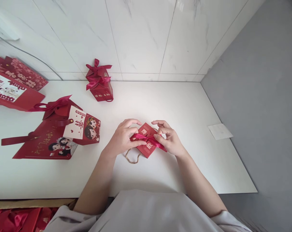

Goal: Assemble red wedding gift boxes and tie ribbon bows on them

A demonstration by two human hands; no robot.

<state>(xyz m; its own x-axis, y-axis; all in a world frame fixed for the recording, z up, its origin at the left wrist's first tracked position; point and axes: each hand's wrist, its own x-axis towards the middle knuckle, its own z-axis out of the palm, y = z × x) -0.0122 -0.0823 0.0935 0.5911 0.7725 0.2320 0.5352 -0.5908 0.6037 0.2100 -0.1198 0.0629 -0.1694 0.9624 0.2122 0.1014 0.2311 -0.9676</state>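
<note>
A small red gift box [147, 149] with gold lettering lies on the white table in front of me, turned cornerwise. Across its top runs a shiny crimson ribbon [149, 139], gathered near the middle. My left hand [125, 136] pinches the ribbon's left part between thumb and fingers. On the other side my right hand [169, 138] has its thumb and fingers closed on the ribbon's right part. A twisted gold cord handle [133, 160] loops out from the box's near left side. Whether the ribbon is knotted is hard to make out between my fingers.
Two red boxes with ribbon bows [101, 88] stand by the tiled wall. Several red gift bags and boxes [45, 141] occupy the left side. A pale paper square [220, 131] lies at the table's right edge. A carton of red items [22, 219] is at lower left.
</note>
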